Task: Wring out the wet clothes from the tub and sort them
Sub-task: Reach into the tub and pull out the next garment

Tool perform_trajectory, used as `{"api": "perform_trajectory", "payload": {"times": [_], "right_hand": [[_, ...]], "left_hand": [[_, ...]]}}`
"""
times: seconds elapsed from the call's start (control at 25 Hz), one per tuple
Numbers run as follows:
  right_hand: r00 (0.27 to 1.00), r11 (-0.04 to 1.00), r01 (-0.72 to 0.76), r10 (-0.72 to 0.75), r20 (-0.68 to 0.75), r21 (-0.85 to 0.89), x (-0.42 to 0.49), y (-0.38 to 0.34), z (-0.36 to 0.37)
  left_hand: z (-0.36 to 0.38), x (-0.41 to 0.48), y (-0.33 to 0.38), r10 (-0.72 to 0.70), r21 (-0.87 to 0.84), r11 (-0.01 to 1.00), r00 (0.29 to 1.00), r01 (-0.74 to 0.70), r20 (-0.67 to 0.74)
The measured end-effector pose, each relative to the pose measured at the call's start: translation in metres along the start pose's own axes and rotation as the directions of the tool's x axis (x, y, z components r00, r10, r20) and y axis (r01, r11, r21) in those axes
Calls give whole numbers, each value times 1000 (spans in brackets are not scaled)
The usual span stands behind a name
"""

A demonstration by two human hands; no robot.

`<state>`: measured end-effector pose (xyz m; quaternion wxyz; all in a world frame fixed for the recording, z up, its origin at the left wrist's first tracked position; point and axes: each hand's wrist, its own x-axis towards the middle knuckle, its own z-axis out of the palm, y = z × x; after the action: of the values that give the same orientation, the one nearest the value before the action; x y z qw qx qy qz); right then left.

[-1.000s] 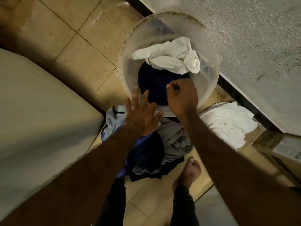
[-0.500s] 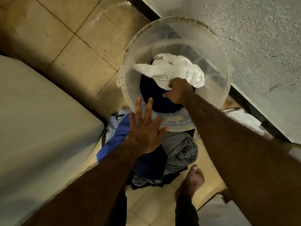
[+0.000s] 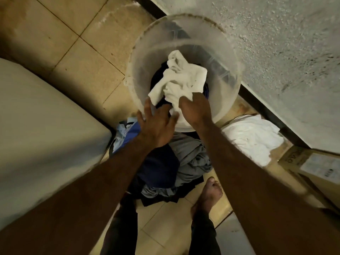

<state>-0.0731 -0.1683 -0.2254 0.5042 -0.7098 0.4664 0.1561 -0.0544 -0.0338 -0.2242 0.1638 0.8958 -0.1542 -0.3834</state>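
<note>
A clear plastic tub [image 3: 141, 52] stands on the tiled floor against the wall. Inside it a crumpled white cloth [image 3: 184, 80] lies over a dark blue garment [image 3: 158, 78]. My right hand [image 3: 195, 109] is closed on the near edge of the white cloth. My left hand [image 3: 156, 124] hovers at the tub's near rim with fingers spread, touching the cloth's lower edge. A heap of grey, navy and light blue clothes [image 3: 191, 159] lies on the floor just in front of the tub. A white garment [image 3: 252, 137] lies apart to the right.
A pale appliance or cabinet top [image 3: 40, 135] fills the left side. The rough plastered wall [image 3: 276, 43] runs along the right. A cardboard box [image 3: 312, 162] sits at right. My bare foot [image 3: 207, 196] stands on the tiles beside the heap.
My right hand reached into the tub and closed on the white cloth, bunching and pulling it toward me. My left hand moved up to the rim and the cloth.
</note>
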Motion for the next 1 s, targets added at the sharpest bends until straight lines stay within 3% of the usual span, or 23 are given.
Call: {"api": "perform_trajectory", "payload": {"times": [0.04, 0.08, 0.12, 0.2, 0.28, 0.32, 0.4, 0.52, 0.6, 0.68, 0.76, 0.84, 0.88, 0.96, 1.0], "right_hand": [[1000, 988, -12, 10, 14, 156, -14, 0, -6], [999, 956, -33, 24, 33, 292, -30, -1, -11], [998, 922, -38, 17, 57, 386, -45, -3, -17], [994, 856, -40, -20, 110, 516, -75, -2, -25], [992, 765, -57, -26, 120, 642, -90, 3, -25], [991, 725, -91, -1, 133, 683, -95, 6, -24], [983, 638, -180, 98, 153, 748, -94, 13, -22], [984, 725, -104, 177, -38, 681, -94, 23, -18], [980, 754, -40, 158, -122, 655, -94, 28, -19], [986, 787, -3, 105, -129, 617, -97, 30, -22], [988, 836, 21, 66, -139, 548, -93, 29, -29], [996, 818, 1, 50, -72, 576, -88, 32, -35], [998, 786, -56, 59, 16, 616, -90, 29, -36], [978, 715, -201, 102, 185, 669, -93, 23, -38], [968, 730, -235, 114, 225, 641, -96, 21, -39]], "left_hand": [[-3, -3, 11, -100, -258, 965, 981, 54, -168], [-6, -7, 23, -263, -494, 865, 916, 85, -304], [-7, -8, 34, -414, -667, 737, 853, 109, -318], [-12, -9, 48, -526, -861, 470, 845, 195, -96], [-13, -8, 45, -466, -906, 305, 876, 293, 126], [-15, -8, 41, -429, -892, 298, 883, 339, 192], [-17, -11, 33, -380, -856, 377, 902, 353, 205], [-21, -37, 40, -361, -802, 552, 932, 229, 17], [-26, -67, 56, -376, -869, 436, 925, 233, 60], [-36, -102, 71, -411, -899, 250, 880, 360, 238], [-46, -129, 81, -315, -910, 80, 876, 407, 364], [-50, -142, 87, -261, -944, -2, 911, 329, 318], [-51, -142, 89, -280, -948, -91, 906, 304, 317], [-43, -134, 87, -298, -942, -100, 894, 319, 334], [-38, -126, 84, -378, -952, -12, 880, 305, 287]]}}
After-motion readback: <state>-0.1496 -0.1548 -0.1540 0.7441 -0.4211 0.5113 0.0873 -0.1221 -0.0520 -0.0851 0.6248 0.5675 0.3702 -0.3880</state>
